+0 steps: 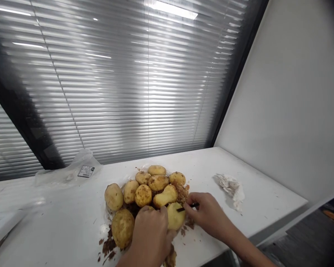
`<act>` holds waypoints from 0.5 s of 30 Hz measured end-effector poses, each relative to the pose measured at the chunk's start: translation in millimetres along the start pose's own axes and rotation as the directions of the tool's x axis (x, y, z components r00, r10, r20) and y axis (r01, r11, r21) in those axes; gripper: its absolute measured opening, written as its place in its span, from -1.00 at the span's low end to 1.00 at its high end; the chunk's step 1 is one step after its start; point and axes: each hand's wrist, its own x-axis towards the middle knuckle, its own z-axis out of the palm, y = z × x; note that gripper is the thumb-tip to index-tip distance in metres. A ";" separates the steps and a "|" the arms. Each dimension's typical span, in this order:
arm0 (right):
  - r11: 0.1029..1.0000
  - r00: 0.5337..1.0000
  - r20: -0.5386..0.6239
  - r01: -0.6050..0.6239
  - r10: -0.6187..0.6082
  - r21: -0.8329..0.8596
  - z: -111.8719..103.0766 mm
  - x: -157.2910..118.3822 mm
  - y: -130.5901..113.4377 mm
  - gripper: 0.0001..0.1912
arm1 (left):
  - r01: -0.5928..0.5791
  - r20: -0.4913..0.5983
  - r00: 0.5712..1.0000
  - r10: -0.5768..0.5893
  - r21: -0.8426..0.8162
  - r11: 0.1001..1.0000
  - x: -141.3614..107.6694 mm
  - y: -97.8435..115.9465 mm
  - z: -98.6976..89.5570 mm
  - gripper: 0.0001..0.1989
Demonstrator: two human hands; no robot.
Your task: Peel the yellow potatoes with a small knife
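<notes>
My left hand (151, 231) grips a pale potato (176, 219) at the near right of the potato pile (158, 182) | my right hand (204, 211) pinches a slim dark tool (180, 210) at its surface | step, I judge: peeling | next stroke likely needs a steady hold

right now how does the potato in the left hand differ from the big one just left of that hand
The held potato looks pale and fairly smooth; the big potato is browner and blotchy. A black tool is at the held potato, none at the big potato. Both look yellowish.
</notes>
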 end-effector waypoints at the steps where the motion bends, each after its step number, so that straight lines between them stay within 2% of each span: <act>1: 1.000 1.000 -0.027 -0.014 0.013 -0.028 -1.3 -0.1 1.1 -0.81 | -0.001 0.001 1.000 0.001 0.003 1.000 0.0 0.1 -0.1 -0.74; 3: 0.999 0.999 -0.051 -0.011 0.009 -0.043 -3.9 -1.3 1.7 -0.80 | -0.006 0.000 1.000 0.006 0.006 1.000 0.0 0.6 -0.5 -0.74; 8: 0.992 0.999 0.024 0.042 -0.045 0.117 -3.1 -7.9 -5.6 -0.81 | -0.011 0.007 1.000 0.011 0.009 1.000 -0.6 1.3 -1.4 -0.75; 11: 0.998 0.998 0.046 0.039 -0.042 0.052 0.0 -7.1 -6.4 -0.83 | -0.017 -0.006 1.000 0.017 0.002 1.000 -0.6 1.0 -0.7 -0.75; 15: 0.997 0.999 -0.025 0.025 -0.027 -0.067 -0.7 -2.0 -5.2 -0.81 | -0.005 0.011 1.000 0.005 0.004 1.000 -0.3 1.2 -0.6 -0.75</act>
